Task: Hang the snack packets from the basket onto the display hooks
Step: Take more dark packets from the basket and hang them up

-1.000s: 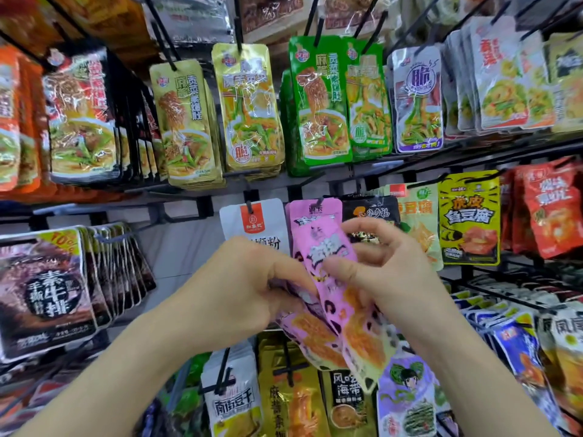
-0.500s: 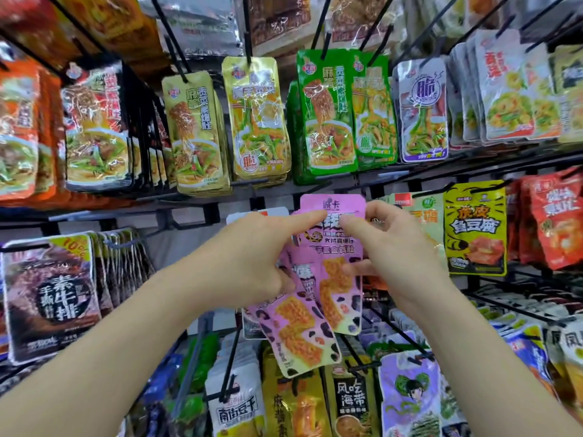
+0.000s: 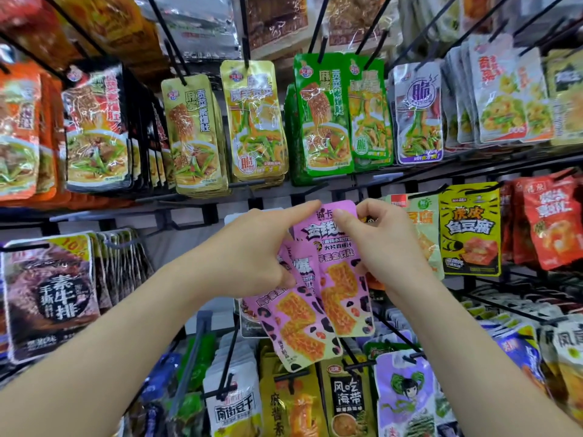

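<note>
Pinching pink packets (image 3: 339,279), left hand (image 3: 249,257) and right hand (image 3: 386,247) cover most tops.

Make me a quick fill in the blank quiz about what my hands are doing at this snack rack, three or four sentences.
1. The right hand pinches the front pink packet at its ____ edge.
2. The left hand grips the other pink packets, and its ____ finger reaches to the front packet's top.
3. The yellow packet hangs to the ____ of the right hand.
4. The green packets hang on the row ____ both hands.

Missing words: top; index; right; above.
</note>
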### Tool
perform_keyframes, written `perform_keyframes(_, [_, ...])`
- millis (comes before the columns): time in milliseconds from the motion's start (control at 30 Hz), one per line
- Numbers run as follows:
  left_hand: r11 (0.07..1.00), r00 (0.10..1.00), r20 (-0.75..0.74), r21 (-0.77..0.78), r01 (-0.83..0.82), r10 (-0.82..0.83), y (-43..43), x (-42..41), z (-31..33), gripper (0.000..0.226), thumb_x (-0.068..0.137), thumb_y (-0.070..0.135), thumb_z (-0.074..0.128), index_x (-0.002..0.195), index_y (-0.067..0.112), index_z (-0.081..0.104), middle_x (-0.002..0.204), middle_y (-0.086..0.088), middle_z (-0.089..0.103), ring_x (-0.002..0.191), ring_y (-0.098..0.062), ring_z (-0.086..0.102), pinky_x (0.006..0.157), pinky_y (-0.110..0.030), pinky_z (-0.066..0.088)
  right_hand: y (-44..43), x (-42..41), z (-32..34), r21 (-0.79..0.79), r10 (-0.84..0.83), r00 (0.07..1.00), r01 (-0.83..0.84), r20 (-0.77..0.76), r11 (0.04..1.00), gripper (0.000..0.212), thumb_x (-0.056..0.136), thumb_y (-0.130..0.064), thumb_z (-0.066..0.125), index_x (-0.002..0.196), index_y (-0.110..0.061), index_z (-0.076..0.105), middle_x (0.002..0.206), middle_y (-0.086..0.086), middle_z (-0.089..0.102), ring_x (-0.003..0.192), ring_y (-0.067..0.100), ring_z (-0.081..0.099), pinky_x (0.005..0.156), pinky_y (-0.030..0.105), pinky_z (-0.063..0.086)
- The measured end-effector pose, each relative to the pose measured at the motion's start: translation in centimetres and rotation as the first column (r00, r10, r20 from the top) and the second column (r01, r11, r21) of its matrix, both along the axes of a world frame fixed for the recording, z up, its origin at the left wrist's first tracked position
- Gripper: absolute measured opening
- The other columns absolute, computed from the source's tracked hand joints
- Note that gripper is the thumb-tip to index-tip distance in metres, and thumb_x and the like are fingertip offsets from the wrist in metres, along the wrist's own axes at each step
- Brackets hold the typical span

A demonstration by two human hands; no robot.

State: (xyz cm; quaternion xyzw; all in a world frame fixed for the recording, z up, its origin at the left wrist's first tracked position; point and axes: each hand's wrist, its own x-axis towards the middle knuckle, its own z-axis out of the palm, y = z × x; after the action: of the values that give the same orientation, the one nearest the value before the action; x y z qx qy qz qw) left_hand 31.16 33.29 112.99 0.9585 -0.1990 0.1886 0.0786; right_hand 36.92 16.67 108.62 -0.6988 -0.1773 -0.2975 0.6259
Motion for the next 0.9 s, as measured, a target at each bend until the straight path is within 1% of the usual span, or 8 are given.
perform_keyframes(100, [1.000, 1.000, 0.001, 0.010, -0.010, 0.010, -0.1, 0.1, 0.2, 0.105, 0.079, 0.017, 0.079, 0.151, 0.046, 0.008, 0.122, 0.002, 0.058, 0.055, 0.003, 0.050, 0.071, -0.024, 0.046, 0.1, 0.4, 0.1, 0.012, -0.035, 0.999, 0.035, 0.015, 0.999, 0.035, 0.090, -0.033, 0.066, 0.068, -0.013, 0.047, 0.050, -0.004, 0.035, 0.042, 0.018, 0.036, 0.035, 0.019, 0.033])
perform_keyframes(267, [0.999, 1.000, -0.010, 0.025, -0.022, 0.022, -0.2, 0.6, 0.4, 0.106, 0.079, 0.017, 0.079, 0.151, 0.046, 0.007, 0.110, -0.011, 0.065, 0.050, 0.011, 0.051, 0.071, -0.038, 0.055, 0.1, 1.1, 0.0, 0.027, -0.058, 0.998, 0.058, 0.007, 0.998, 0.039, 0.087, -0.039, 0.067, 0.062, -0.018, 0.045, 0.041, -0.011, 0.031, 0.045, 0.014, 0.031, 0.053, 0.034, 0.036])
perform_keyframes(433, [0.999, 0.999, -0.020, 0.021, -0.024, 0.025, -0.2, 0.8, 0.4, 0.106, 0.077, 0.016, 0.079, 0.151, 0.044, 0.009, 0.107, -0.012, 0.068, 0.049, -0.002, 0.056, 0.067, -0.039, 0.056, 0.1, 0.9, 0.4, -0.014, -0.075, 0.997, 0.075, 0.031, 0.997, 0.038, 0.086, -0.032, 0.068, 0.062, -0.012, 0.046, 0.044, -0.010, 0.031, 0.041, 0.008, 0.028, 0.048, 0.026, 0.027])
perform_keyframes(533, [1.000, 0.999, -0.039, 0.010, -0.004, 0.004, -0.1, 0.8, 0.6, 0.105, 0.076, 0.015, 0.080, 0.151, 0.043, 0.013, 0.118, -0.002, 0.064, 0.050, 0.004, 0.055, 0.056, -0.027, 0.054, -0.1, 1.1, 0.7, -0.067, -0.069, 0.998, 0.069, 0.004, 0.995, 0.040, 0.086, -0.030, 0.068, 0.059, -0.017, 0.041, 0.044, -0.010, 0.030, 0.041, 0.008, 0.027, 0.045, 0.025, 0.027])
perform_keyframes(667, [0.999, 0.997, -0.065, 0.042, -0.026, 0.029, -0.2, 1.4, 0.5, 0.108, 0.075, 0.021, 0.082, 0.153, 0.040, 0.009, 0.134, 0.003, 0.053, 0.074, -0.004, 0.050, 0.055, -0.012, 0.039, -0.1, 1.9, 0.5, -0.161, -0.099, 0.994, 0.104, 0.040, 0.982, 0.041, 0.087, -0.033, 0.067, 0.059, -0.015, 0.043, 0.045, -0.009, 0.034, 0.043, 0.010, 0.033, 0.048, 0.026, 0.029])
perform_keyframes(733, [0.998, 0.997, -0.072, 0.049, -0.034, 0.038, -0.1, 1.9, 0.2, 0.108, 0.074, 0.023, 0.082, 0.152, 0.039, 0.009, 0.133, 0.003, 0.052, 0.094, -0.009, 0.055, 0.064, -0.020, 0.047, -0.2, 2.2, 0.4, -0.227, -0.148, 0.987, 0.159, 0.065, 0.961, 0.039, 0.087, -0.038, 0.067, 0.060, -0.018, 0.047, 0.046, -0.008, 0.042, 0.049, 0.014, 0.045, 0.052, 0.029, 0.033])
perform_keyframes(833, [0.998, 0.996, -0.083, 0.046, -0.042, 0.046, -0.1, 2.0, 0.3, 0.107, 0.074, 0.020, 0.082, 0.153, 0.037, 0.012, 0.135, 0.003, 0.052, 0.101, -0.013, 0.058, 0.075, -0.025, 0.048, 0.0, 2.1, 0.4, -0.326, -0.240, 0.962, 0.270, 0.131, 0.906, 0.021, 0.087, -0.042, 0.067, 0.086, -0.023, 0.059, 0.070, -0.009, 0.059, 0.072, 0.017, 0.058, 0.061, 0.030, 0.039])
perform_keyframes(900, [0.996, 0.996, -0.067, 0.077, -0.054, 0.060, -0.1, 2.1, 0.5, 0.107, 0.074, 0.021, 0.082, 0.153, 0.034, 0.013, 0.144, 0.003, 0.045, 0.118, -0.017, 0.052, 0.083, -0.024, 0.044, 0.2, 2.1, 0.4, -0.350, -0.291, 0.938, 0.341, 0.189, 0.873, 0.027, 0.087, -0.041, 0.068, 0.104, -0.022, 0.057, 0.084, -0.006, 0.062, 0.084, 0.019, 0.059, 0.069, 0.031, 0.044])
